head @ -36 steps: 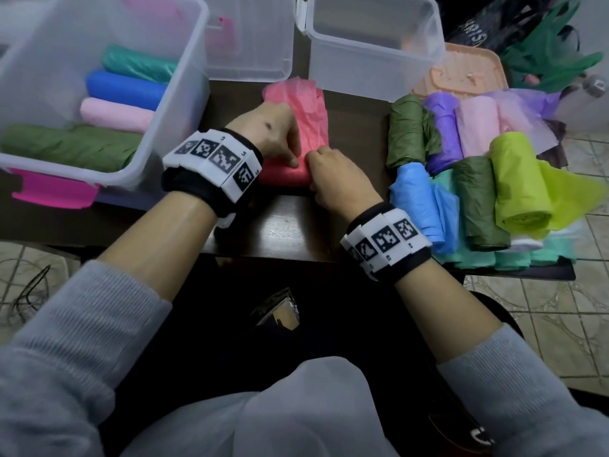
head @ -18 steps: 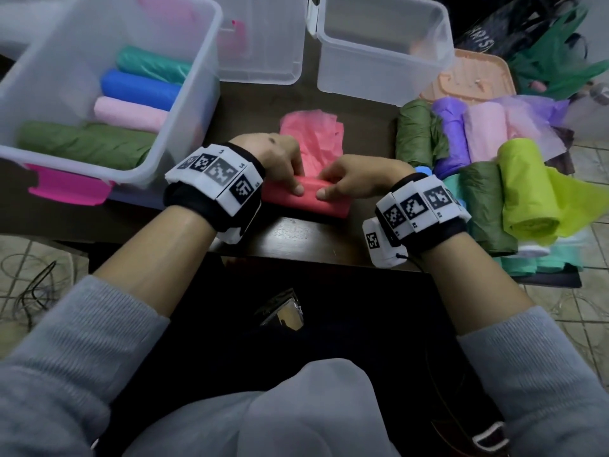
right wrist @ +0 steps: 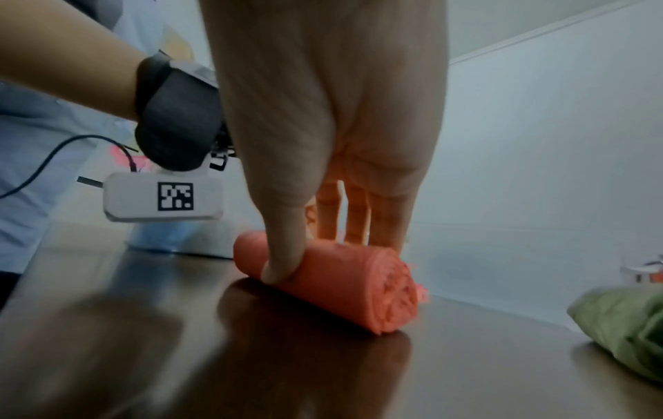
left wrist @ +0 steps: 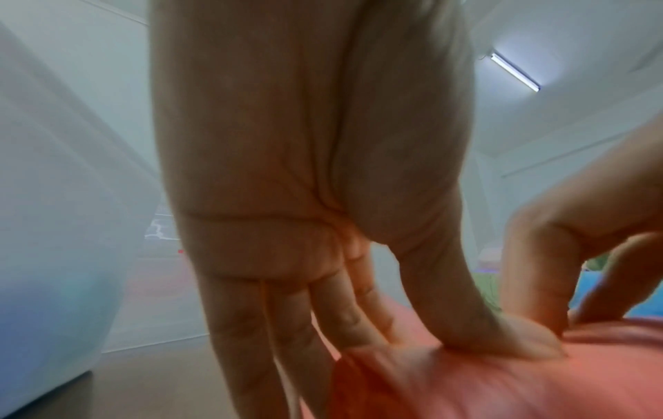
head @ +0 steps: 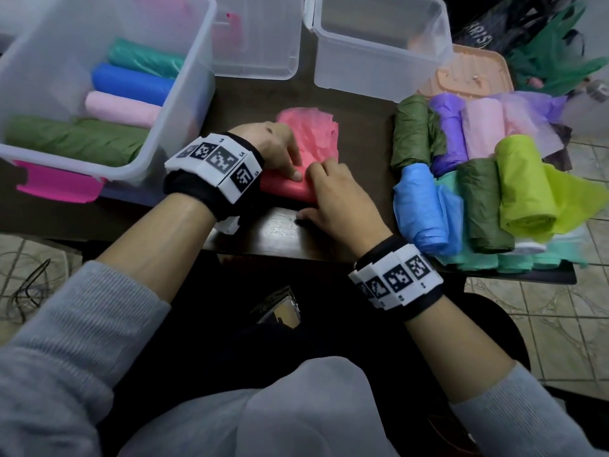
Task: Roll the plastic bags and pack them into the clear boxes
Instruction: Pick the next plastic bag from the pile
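Three clear boxes [head: 379,61] are cut off at the head view's top edge; the left one holds four rolls [head: 131,80]. On the table [head: 280,232] the red bag [head: 316,133] lies half rolled between the left hand [head: 273,146] and the right hand [head: 339,196], hiding their fingertips. Writing on a black bag [head: 487,28] is unreadable. The left wrist view is blurred: thumb and fingers pinch the roll. In the right wrist view, thumb and fingers clasp the roll's two sides; one green roll [right wrist: 627,320] is cut off.

A half-rolled bag [head: 308,140] lies on the table [head: 280,230] at frame centre, the left hand [head: 280,150] on its left end and the right hand [head: 339,199] on its right end. A box [head: 186,103] holding rolls [head: 125,108] sits upper left, two boxes [head: 379,65] along the top, and a heap of rolled bags [head: 478,192] at right.
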